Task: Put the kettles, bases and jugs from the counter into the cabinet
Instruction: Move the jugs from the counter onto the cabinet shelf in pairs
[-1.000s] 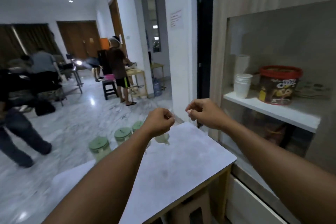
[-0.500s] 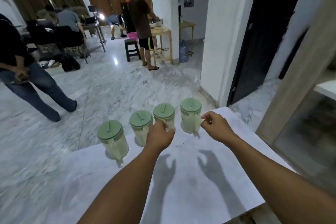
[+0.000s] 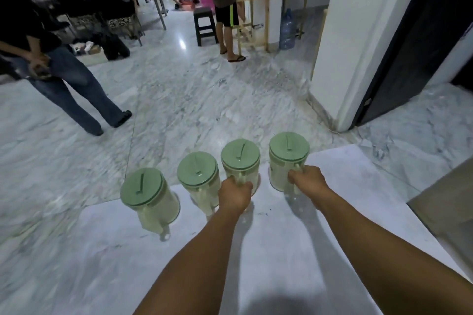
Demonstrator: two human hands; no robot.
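Observation:
Several clear plastic jugs with green lids stand in a row along the far edge of the white counter. My left hand is closed around the handle of the third jug from the left. My right hand is closed around the handle of the rightmost jug. Untouched to the left of my left hand are the leftmost jug and the second jug. All the jugs are upright on the counter.
Beyond the counter lies a marble floor. A person in jeans stands at the left, another person at a wooden table further back. A white pillar and a dark door are at the right.
My view has swung from the cabinet shelf at the right down to the row of jugs. Both hands, held shut in the air before, have reached forward and closed on two jug handles.

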